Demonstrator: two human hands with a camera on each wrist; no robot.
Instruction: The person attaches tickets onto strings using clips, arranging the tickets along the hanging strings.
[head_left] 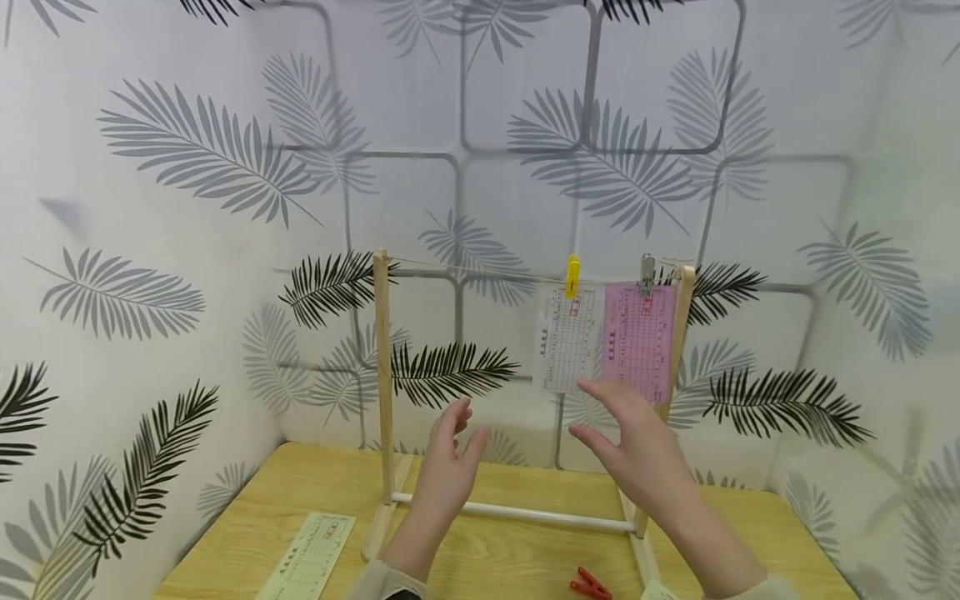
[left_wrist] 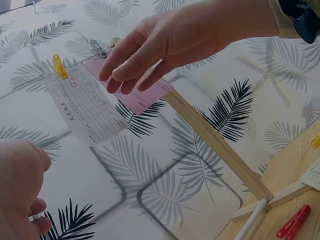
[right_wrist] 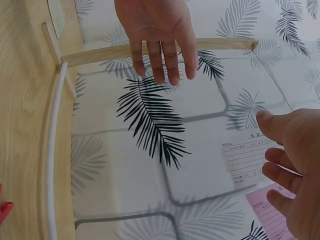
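Note:
On a string [head_left: 480,270] across a wooden stand [head_left: 383,375] hang two printed slips. A yellow clothespin [head_left: 573,277] clips the white slip [head_left: 568,367], and a grey clothespin [head_left: 647,275] clips the pink slip [head_left: 637,333]. My left hand [head_left: 448,467] is raised within the stand's left half, fingers relaxed, holding nothing. My right hand [head_left: 645,450] is in front of the pink slip's lower part in the head view, thumb and fingers apart and empty. The left wrist view shows the right hand [left_wrist: 172,42] overlapping the pink slip; whether it touches is unclear.
A pale green slip [head_left: 311,554] lies on the wooden table [head_left: 525,567] at left. Near the front right are a red clothespin [head_left: 591,584] and part of another green slip [head_left: 657,592]. A white rod [head_left: 517,514] joins the stand's feet. Behind is a leaf-patterned wall [head_left: 480,100].

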